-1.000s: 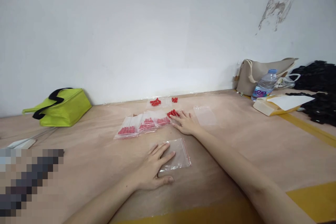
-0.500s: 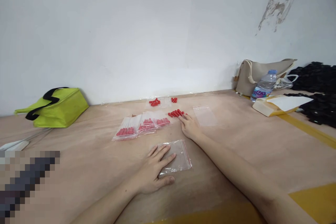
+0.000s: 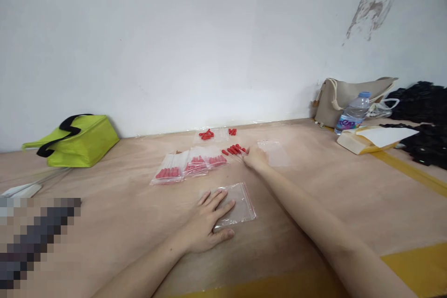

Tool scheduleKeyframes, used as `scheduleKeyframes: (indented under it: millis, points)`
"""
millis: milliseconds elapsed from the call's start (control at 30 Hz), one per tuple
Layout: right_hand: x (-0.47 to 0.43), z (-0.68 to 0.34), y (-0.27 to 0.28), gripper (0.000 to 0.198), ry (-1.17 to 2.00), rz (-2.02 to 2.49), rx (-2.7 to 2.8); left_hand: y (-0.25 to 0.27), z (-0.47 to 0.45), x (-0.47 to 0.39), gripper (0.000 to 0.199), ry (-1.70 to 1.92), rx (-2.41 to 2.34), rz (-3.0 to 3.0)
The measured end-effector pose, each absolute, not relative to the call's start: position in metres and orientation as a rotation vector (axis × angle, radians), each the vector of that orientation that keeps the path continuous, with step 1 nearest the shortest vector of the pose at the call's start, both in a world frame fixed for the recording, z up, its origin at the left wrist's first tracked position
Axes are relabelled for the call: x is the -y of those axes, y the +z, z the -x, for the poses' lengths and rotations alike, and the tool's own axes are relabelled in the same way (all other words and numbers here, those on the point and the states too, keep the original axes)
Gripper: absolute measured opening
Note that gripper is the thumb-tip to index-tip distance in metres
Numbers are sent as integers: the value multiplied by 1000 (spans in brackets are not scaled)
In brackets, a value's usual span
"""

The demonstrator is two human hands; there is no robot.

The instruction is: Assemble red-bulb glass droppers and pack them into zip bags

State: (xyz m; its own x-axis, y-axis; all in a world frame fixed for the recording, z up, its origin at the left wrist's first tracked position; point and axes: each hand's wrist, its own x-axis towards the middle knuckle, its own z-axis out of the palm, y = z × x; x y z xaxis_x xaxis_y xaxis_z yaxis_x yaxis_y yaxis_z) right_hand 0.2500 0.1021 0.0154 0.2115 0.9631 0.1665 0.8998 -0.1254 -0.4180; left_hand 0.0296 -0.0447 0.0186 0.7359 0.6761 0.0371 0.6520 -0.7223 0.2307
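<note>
My left hand [image 3: 208, 226] lies flat with fingers spread on a clear zip bag [image 3: 240, 205], holding it against the table. Further off, my right hand [image 3: 256, 158] has its fingers curled at the right end of a row of red rod-shaped pieces [image 3: 234, 149]. Thin pale streaks run from these pieces toward the hand; their exact kind is too small to make out. Just right of that hand lies a flat clear bag [image 3: 275, 152]. To its left, filled zip bags [image 3: 168, 172] with red pieces inside overlap one another.
More red pieces [image 3: 206, 134] lie on clear plastic near the wall, beside a small red group [image 3: 232, 132]. A lime-green bag [image 3: 84, 142] stands at left. At right are a water bottle [image 3: 353, 112], a beige bag [image 3: 326, 102], an open packet [image 3: 356, 140] and black pieces [image 3: 421, 102].
My right hand has shifted slightly right and its fingers have curled in. The red pieces beside it have spread and tilted a little. My left hand stays flat on the clear bag.
</note>
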Motion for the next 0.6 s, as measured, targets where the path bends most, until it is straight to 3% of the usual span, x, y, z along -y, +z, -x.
scheduleKeyframes:
  millis: [300,600]
  points:
    - [-84,-275,23,32,104,1933,1699,18,-30,44,62,171,-1056,-2727]
    - [-18,-313,-4,27,737,1236,1643,16,-36,42,59,231,-1059,-2700]
